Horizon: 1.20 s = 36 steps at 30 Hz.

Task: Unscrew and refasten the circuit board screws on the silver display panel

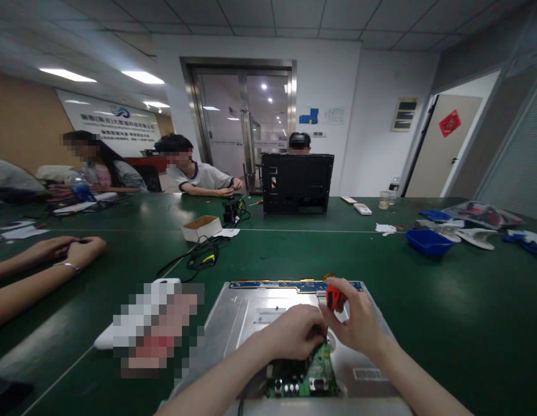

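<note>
A screwdriver with an orange and black handle is gripped in my right hand, its shaft pointing down toward a green circuit board. My left hand is over the same board, fingers curled together beside the screwdriver's shaft. Whatever those fingers hold, if anything, is hidden. The board, with several connectors along its near edge, lies on the silver metal back of a display panel. A narrow blue circuit strip runs along the panel's far edge. A dark cable passes near my left forearm.
To the left are a white device, partly blurred out, and another person's hands. Further off are a white box, black cables and a black monitor housing. A blue tray sits right. Several people sit around the green table.
</note>
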### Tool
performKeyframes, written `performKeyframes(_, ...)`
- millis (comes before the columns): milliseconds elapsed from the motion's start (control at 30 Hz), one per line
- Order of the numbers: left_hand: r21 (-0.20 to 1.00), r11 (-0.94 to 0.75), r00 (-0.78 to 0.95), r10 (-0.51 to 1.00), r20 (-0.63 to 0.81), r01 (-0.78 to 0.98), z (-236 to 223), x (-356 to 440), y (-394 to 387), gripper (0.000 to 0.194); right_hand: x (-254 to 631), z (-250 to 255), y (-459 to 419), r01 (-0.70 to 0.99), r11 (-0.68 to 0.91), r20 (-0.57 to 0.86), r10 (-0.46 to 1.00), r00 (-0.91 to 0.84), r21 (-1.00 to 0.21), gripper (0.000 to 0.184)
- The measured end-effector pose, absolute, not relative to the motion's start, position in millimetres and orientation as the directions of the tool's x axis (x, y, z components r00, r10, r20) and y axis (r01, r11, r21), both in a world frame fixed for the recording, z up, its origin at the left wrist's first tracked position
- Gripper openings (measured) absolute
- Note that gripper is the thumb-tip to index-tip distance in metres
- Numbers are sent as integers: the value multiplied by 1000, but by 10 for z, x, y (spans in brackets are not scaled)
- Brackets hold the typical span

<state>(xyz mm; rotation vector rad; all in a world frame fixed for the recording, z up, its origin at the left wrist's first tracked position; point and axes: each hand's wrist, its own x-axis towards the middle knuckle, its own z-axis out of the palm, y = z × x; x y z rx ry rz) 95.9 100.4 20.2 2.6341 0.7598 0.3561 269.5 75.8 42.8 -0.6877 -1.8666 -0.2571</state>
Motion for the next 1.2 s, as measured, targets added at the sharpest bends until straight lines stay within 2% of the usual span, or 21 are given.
performKeyframes(267, 435, -774, 818, 560, 130, 460, 202, 952, 993, 18, 2717, 406, 756, 544, 822, 891, 361, -274, -166, 45)
performKeyframes(867, 427, -768, 812, 571, 119, 477, 210, 955, 982, 16, 2694, 370, 789, 564, 812, 910, 336, -244, -149, 35)
performKeyframes(1200, 455, -761, 817, 565, 114, 463, 201, 951, 988, 19, 2719, 398, 750, 523, 837, 889, 354, -291, -162, 46)
